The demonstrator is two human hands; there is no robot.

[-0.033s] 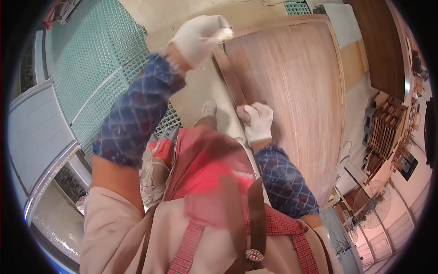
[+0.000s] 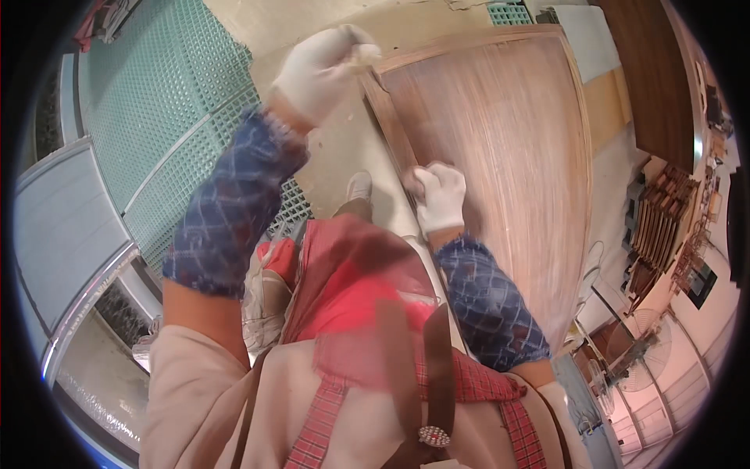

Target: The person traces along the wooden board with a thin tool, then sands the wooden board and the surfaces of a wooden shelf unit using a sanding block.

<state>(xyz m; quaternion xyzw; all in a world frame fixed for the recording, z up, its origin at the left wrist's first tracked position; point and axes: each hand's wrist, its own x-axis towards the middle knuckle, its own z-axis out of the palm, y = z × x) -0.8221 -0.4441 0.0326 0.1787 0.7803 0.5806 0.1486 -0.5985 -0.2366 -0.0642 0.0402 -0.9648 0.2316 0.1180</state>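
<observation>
Wooden panel (image 2: 500, 156): reddish-brown with pale streaks along its grain, a lighter edging at its far and right sides, a darker strip down its left side; it lies in front of the person, to the right.
Left hand (image 2: 316, 74): white-gloved, fingers curled in, just beside the panel's far left corner.
Right hand (image 2: 441, 199): white-gloved, drawn into a loose fist at the panel's left edge.
Grip: both are closed up narrow, but with the blur I cannot tell what, if anything, either one holds.
Floor (image 2: 332, 152): pale and smooth, in view left of the panel.
Left side: green mesh (image 2: 164, 94) spreads wide, with a grey-blue board (image 2: 70, 219) nearer the rim.
Right side: a dark brown board (image 2: 652, 70), stacked brown pieces (image 2: 664, 207) and a fan (image 2: 644, 356).
</observation>
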